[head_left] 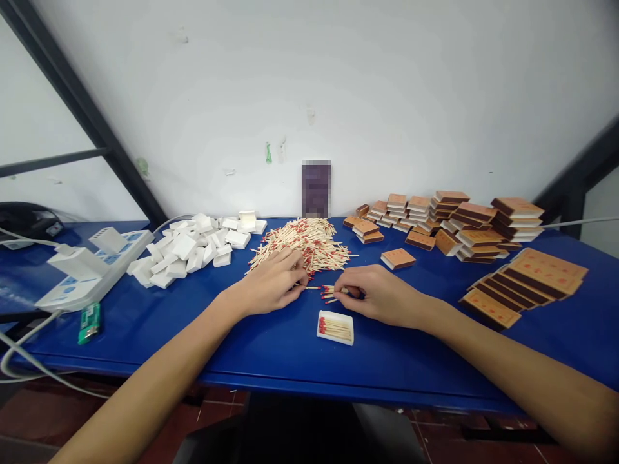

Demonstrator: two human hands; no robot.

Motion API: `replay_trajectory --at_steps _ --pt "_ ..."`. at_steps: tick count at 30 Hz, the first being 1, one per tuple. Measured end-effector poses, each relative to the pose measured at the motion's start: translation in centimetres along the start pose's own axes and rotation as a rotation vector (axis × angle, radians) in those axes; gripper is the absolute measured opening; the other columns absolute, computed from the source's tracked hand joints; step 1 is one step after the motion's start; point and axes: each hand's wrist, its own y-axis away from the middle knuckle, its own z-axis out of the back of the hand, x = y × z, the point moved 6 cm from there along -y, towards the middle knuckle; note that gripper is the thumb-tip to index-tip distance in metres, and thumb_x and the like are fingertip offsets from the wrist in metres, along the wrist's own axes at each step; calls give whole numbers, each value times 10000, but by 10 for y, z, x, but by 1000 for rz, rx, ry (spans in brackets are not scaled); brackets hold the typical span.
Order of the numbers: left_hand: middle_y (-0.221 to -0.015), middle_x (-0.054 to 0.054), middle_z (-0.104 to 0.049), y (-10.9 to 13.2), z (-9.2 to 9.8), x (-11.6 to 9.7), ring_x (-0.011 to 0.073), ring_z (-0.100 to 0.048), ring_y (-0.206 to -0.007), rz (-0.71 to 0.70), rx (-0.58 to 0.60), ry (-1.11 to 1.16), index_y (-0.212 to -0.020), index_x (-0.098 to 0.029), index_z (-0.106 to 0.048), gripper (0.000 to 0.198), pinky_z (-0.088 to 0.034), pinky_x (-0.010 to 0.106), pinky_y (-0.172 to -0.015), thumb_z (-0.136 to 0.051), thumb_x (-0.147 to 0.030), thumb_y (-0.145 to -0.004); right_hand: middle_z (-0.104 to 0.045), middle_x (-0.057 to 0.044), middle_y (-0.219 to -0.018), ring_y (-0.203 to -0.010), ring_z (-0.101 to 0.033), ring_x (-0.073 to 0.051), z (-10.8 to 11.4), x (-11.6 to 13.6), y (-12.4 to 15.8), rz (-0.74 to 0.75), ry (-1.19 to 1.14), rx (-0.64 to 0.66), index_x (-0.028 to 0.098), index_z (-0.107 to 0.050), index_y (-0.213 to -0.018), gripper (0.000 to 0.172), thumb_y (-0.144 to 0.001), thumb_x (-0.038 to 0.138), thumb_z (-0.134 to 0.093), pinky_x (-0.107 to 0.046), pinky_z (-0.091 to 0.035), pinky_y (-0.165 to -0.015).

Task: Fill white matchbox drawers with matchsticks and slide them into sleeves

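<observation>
My left hand [275, 281] is closed in a pinch at the front edge of a big heap of red-headed matches [314, 241]. A single match [313, 287] sticks out from its fingertips, red head to the right. Just right of it, my right hand [374, 291] has its thumb and fingers closed around a few matches [329, 291], their red heads pointing left. The two hands are close but apart. In front of them lies a white matchbox tray [352, 332] with a row of matches [336, 327] inside, heads to the left.
White empty trays [186, 248] are piled on the left, beside a power strip [97, 270] and a green lighter [89, 322]. Orange-brown matchboxes [476, 225] stand stacked on the right, with a leaning row of boxes [527, 283] nearer. The blue table [290, 367] meets a white wall.
</observation>
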Motion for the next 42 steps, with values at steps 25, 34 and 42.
replay_trajectory --at_steps 25,34,42 --pt "-846 28 -664 -4 5 -22 140 -577 -763 -160 -357 129 -962 -167 -596 152 -459 283 -745 -470 -243 -998 -472 53 -569 -507 -399 -89 -1 -5 0 -87 -242 -94 181 -656 -896 148 -894 309 -582 -209 -342 -516" --pt "-900 43 -651 -4 -2 -24 170 -565 -841 -122 -249 132 -1058 -174 -593 193 -446 301 -802 -484 -319 -993 -532 32 -594 -517 -431 -93 3 -3 1 -74 -266 73 172 -669 -798 140 -862 250 -572 -212 -360 -508" --pt "-1062 93 -549 -3 -12 -12 251 -472 -1000 -8 -71 -127 -1002 -181 -627 233 -377 394 -867 -450 -333 -994 -495 58 -594 -521 -419 -77 1 -9 6 -68 -118 205 186 -601 -708 68 -770 159 -605 -201 -331 -513"
